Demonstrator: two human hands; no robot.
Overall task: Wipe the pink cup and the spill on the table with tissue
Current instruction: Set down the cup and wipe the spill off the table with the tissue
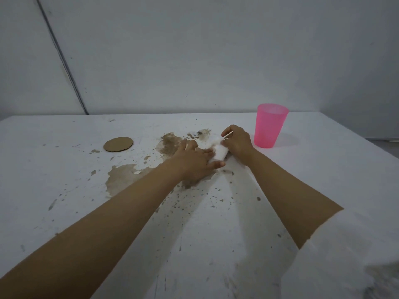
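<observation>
- While both hands meet near the middle of the table (323,169), the right hand (237,143) is curled around the far end of a white wad of tissue (220,151), fingers closed on it; a thin pale sliver pokes out beside the forefinger, too small to identify.
- The left hand (194,160) lies flatter, fingers extended and pressing the near end of the same tissue against the surface, its thumb under the wad's lower edge.
- The tissue sits between the two hands, at the right-hand edge of the brown spill (170,145); whether it is being folded or already dragged across the stain cannot be told.
- The spill spreads from 11 o'clock of the hands, where the darkest patch lies, round to 8 o'clock, where a paler patch (121,180) is partly hidden by the left forearm; fine specks scatter toward 6 o'clock.
- The pink cup (271,126) stands upright at 2 o'clock of the right hand, close beside it but apart.
- A round cardboard disc (118,144) rests at 9 o'clock, well apart from the hands.
- Risk, judged: a wide stroke by the right wrist could knock the light cup over; the left forearm may smear the paler patch; one small wad may saturate and spread the stain rather than lift it.
</observation>
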